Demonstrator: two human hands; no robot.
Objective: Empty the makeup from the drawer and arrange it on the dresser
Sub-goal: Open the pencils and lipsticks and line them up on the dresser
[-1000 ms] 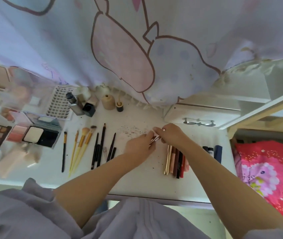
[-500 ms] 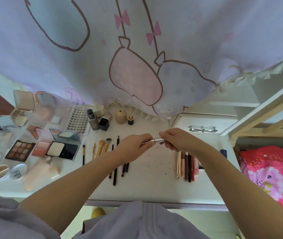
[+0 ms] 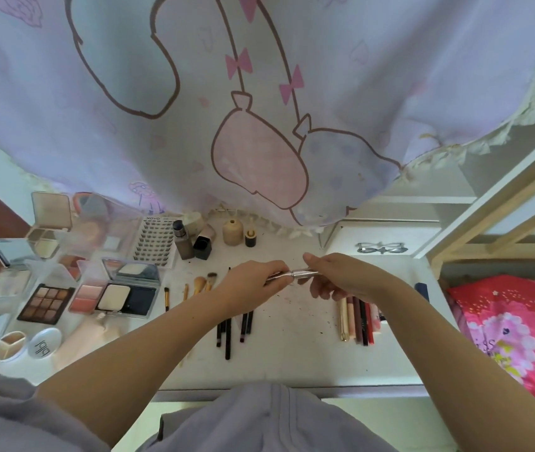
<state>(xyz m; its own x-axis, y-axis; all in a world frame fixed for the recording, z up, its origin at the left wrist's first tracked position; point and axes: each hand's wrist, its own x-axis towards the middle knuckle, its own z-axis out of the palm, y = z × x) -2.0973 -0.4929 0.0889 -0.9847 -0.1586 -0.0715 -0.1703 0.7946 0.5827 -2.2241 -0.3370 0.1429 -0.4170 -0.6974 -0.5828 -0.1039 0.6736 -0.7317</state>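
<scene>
Both hands meet above the middle of the white dresser top (image 3: 292,353). My left hand (image 3: 253,285) and my right hand (image 3: 341,275) pinch the two ends of a thin silver makeup pen (image 3: 295,275), held level between them. Under my left arm lie several brushes and dark pencils (image 3: 227,331) in a row. Lip pencils and tubes (image 3: 357,318) lie side by side under my right wrist. Palettes and compacts (image 3: 122,291) cover the left side. A small white drawer (image 3: 380,243) with a bow handle stands shut at the back right.
A lilac cartoon curtain (image 3: 259,109) hangs over the dresser's back. Small bottles (image 3: 207,239) and a lash tray (image 3: 153,243) stand below it. A pink bedspread (image 3: 514,337) and a wooden bed frame (image 3: 504,223) are on the right. Dark crumbs speckle the tabletop.
The hands rose from the tabletop with the silver pen and pulled slightly apart along it. The camera tilted up, showing more curtain.
</scene>
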